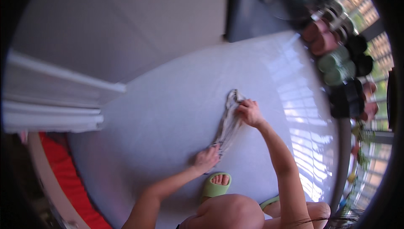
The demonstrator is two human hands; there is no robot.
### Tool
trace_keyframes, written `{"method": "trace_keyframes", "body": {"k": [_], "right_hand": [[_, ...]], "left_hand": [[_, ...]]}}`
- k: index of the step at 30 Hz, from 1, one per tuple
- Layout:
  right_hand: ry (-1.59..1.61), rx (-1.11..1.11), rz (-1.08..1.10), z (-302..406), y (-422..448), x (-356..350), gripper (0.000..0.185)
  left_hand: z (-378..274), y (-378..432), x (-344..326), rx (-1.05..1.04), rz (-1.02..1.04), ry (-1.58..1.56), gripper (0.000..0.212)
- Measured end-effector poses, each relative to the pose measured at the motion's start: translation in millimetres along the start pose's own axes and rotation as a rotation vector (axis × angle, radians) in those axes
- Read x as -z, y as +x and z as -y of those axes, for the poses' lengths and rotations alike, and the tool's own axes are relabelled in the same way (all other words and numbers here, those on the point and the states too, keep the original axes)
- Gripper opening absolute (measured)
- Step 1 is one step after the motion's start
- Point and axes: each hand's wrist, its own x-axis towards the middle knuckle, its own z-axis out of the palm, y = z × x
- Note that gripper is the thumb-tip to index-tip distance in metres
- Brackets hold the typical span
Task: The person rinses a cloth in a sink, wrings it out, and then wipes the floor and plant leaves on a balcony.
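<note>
A crumpled, light grey cloth (228, 124) with dark markings stretches in a long narrow shape over the pale floor (164, 102). My right hand (250, 112) grips its far end, fingers curled into the fabric. At the near end, my left hand (207, 158) has its fingers closed on the cloth's edge. Just below that end is a green slipper (217, 183) on my foot. My bent knee (232, 211) shows at the bottom of the view.
Several pairs of slippers and shoes (337, 66) line the right side beside the window railing (378, 140). A dark cabinet-like object (257, 17) stands at the far side. White door-frame edges (53, 116) and a red mat (63, 169) lie to the left.
</note>
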Motion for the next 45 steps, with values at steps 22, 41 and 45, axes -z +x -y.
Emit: {"method": "trace_keyframes", "body": {"k": [22,41,45], "right_hand": [[-0.077,-1.111,-0.709,-3,-174,43,0.05],[-0.353,-2.078,-0.582,173,-794,-58,0.065],[-0.473,-2.245,-0.761,165,-832,-98,0.064]], "left_hand": [[-131,122,-19,-0.304,0.803,-0.439,0.072],[-515,-174,-149,-1.254,1.264,-0.633,0.094],[-551,-209,-118,-1.116,1.26,-0.307,0.092]]}}
